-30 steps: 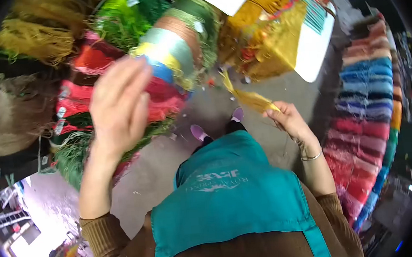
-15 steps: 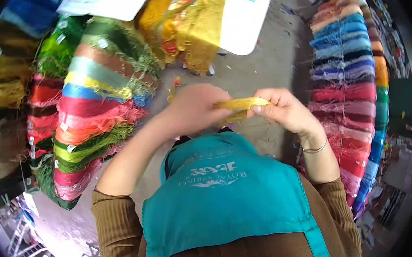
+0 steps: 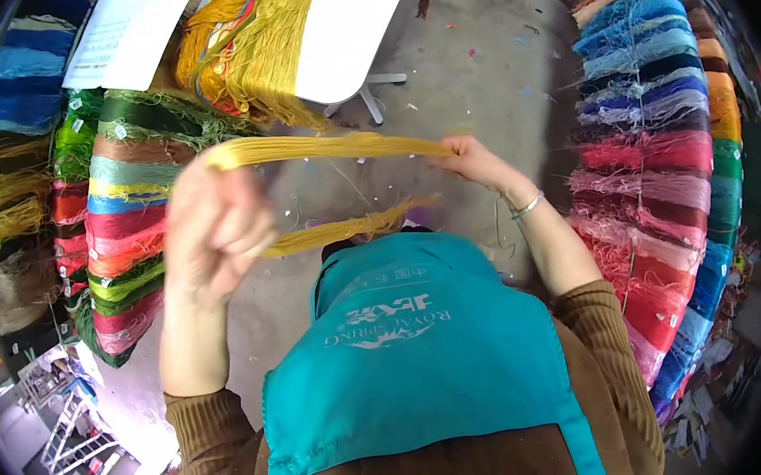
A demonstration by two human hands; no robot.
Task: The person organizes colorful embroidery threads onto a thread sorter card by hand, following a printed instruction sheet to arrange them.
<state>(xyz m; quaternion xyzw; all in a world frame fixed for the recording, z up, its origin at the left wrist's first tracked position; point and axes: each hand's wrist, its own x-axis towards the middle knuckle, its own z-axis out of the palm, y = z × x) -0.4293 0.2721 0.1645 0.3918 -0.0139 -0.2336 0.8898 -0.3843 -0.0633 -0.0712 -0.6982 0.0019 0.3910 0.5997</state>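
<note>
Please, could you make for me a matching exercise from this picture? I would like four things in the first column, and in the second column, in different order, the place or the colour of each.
Things:
1. yellow thread
2. bracelet
3. apron
4. paper sheet

Places and colours:
A. teal, with pale lettering on it
B. white, with print on it
C. stretched between the left hand and the right hand
D. around the wrist of the arm with the right hand

Right pairs: 1-C, 2-D, 3-A, 4-B
</note>
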